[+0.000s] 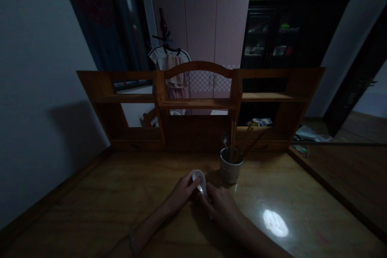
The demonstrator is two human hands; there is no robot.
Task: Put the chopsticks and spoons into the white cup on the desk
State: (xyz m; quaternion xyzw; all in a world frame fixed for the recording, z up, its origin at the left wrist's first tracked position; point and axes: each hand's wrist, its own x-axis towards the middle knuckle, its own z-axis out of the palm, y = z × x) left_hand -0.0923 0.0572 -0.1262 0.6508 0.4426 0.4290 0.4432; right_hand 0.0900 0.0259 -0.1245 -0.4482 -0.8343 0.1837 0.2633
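A white soup spoon [200,178] is held above the wooden desk, its bowl pointing away from me. My left hand [185,188] pinches the bowl from the left, with the thumb lying on its inside. My right hand [220,206] is closed round the spoon's handle, which it partly hides. Just beyond my right hand stands a light, perforated utensil holder [231,169]. Chopsticks [232,139] and a metal spoon [224,140] poke out of it.
The wooden desk [127,193] has a shelf unit [198,105] along its back edge. A wall [39,88] borders the left side, and a raised wooden rim [329,185] runs along the right. A bright light reflection shows at the right of the desktop.
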